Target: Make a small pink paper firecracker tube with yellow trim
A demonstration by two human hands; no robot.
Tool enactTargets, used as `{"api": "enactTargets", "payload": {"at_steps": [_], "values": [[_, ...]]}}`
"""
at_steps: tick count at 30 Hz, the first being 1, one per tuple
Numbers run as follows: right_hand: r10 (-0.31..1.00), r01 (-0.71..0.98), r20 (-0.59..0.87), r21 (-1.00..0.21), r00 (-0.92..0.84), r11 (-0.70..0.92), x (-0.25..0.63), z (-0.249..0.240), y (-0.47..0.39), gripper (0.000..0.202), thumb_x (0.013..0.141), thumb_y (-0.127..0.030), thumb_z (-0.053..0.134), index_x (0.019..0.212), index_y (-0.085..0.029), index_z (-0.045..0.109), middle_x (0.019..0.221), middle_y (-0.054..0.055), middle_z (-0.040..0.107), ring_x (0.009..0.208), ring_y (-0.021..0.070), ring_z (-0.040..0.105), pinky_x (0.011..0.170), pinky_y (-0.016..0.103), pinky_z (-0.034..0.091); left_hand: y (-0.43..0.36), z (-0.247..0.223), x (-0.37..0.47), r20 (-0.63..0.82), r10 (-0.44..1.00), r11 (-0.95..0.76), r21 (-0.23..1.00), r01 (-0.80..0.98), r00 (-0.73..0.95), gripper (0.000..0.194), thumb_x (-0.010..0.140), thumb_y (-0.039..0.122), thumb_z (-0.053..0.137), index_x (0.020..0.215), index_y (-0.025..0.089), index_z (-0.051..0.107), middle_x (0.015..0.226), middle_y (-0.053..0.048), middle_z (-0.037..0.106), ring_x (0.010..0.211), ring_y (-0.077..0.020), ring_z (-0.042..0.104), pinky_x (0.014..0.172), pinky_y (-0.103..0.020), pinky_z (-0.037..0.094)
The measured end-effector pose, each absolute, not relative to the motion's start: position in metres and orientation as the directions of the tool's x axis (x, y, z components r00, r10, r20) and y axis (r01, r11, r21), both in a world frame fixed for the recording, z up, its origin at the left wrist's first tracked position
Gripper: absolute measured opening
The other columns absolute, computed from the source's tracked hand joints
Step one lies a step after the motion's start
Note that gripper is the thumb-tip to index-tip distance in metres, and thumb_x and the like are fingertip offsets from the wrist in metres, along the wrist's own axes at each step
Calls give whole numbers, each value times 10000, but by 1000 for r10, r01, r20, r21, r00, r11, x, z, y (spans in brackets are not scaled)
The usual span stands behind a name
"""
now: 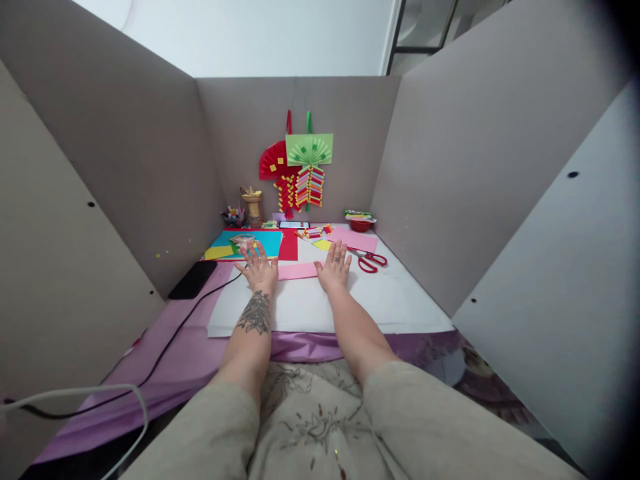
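Note:
A pink paper strip (299,271) lies crosswise on a white sheet (300,310). At its left end is my left hand (260,270), palm down with the fingers spread. My right hand (334,268) covers the strip's right end, also flat with the fingers apart. Both hands seem to rest on the strip, so its two ends are hidden. Just right of my right hand lie red-handled scissors (369,261), their blades partly spread. Beyond my hands are a yellow paper piece (321,245) and several small coloured paper rolls (314,233).
Blue paper (270,243) and red paper (289,247) lie behind on the left, near a black flat object (193,280) and a black cable (187,319). Grey panels enclose the table. Paper fan ornaments (310,150) hang at the back; a red bowl (360,225) stands right.

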State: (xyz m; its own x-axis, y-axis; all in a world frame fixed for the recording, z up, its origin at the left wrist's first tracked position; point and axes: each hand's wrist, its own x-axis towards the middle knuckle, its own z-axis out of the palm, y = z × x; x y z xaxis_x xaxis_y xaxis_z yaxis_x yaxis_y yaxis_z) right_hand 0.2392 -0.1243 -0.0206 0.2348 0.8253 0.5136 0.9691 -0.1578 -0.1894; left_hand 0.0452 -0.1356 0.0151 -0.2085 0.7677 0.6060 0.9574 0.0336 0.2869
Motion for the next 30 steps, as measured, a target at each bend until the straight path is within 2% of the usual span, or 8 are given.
{"api": "enactTargets", "payload": {"at_steps": [5, 9, 14, 18, 22, 25, 30], "values": [[843, 973, 490, -171, 221, -155, 237, -18, -126, 815, 864, -514, 334, 1441, -43, 1, 1505, 101, -146, 1358, 246, -196, 1091, 476, -27, -134, 15, 44, 601, 779, 13, 267, 964, -177, 725, 873, 406, 368, 1450, 95, 59, 1520, -128, 2, 1382, -288, -109, 1072, -587, 39], [888, 982, 429, -152, 166, -110, 236, -12, -129, 804, 868, -528, 318, 1443, -47, 26, 1504, 95, -153, 1356, 243, -212, 1090, 482, -37, -134, 13, 44, 582, 812, -102, 197, 975, -33, 701, 870, 395, 367, 1447, 89, 115, 1518, -129, 60, 1387, -278, -87, 1088, -555, 7], [933, 985, 344, -93, -104, 144, 225, 2, -123, 667, 889, -423, 316, 1448, -116, 120, 1524, 51, -64, 1378, 207, -149, 1101, 455, -40, -128, 8, 43, 527, 836, -265, 139, 954, 155, 629, 881, 346, 348, 1440, 112, 179, 1509, -111, 153, 1396, -249, -17, 1114, -488, 39], [938, 941, 248, -175, -241, 288, 201, 6, -116, 567, 898, -305, 279, 1440, -168, 184, 1532, 20, 20, 1389, 197, -87, 1109, 420, -14, -116, -1, 42, 322, 893, -379, 160, 911, 315, 532, 912, 284, 252, 1421, 132, 238, 1497, -93, 215, 1392, -204, 95, 1116, -404, 132], [957, 930, 111, -230, -268, 287, 181, -5, -115, 530, 918, -370, 229, 1430, -234, 228, 1525, 16, 115, 1392, 241, 42, 1093, 466, 104, -105, -12, 38, 147, 917, -393, 174, 903, 371, 494, 905, 332, 297, 1368, 171, 355, 1441, -102, 347, 1342, -236, 272, 1056, -441, 267], [967, 935, 29, -250, -253, 252, 182, -15, -115, 538, 918, -462, 180, 1422, -282, 243, 1514, 5, 169, 1380, 264, 117, 1076, 511, 132, -101, -14, 34, 79, 928, -372, 176, 912, 363, 496, 906, 373, 289, 1360, 189, 370, 1450, -107, 323, 1351, -260, 243, 1057, -502, 227], [989, 960, -45, -252, -137, 122, 213, -17, -108, 565, 909, -482, 193, 1437, -283, 175, 1526, 23, 101, 1386, 257, 77, 1074, 537, 76, -101, -12, 31, 44, 946, -323, 174, 930, 320, 539, 893, 411, 297, 1376, 176, 339, 1461, -134, 286, 1361, -264, 214, 1060, -519, 196]]}}
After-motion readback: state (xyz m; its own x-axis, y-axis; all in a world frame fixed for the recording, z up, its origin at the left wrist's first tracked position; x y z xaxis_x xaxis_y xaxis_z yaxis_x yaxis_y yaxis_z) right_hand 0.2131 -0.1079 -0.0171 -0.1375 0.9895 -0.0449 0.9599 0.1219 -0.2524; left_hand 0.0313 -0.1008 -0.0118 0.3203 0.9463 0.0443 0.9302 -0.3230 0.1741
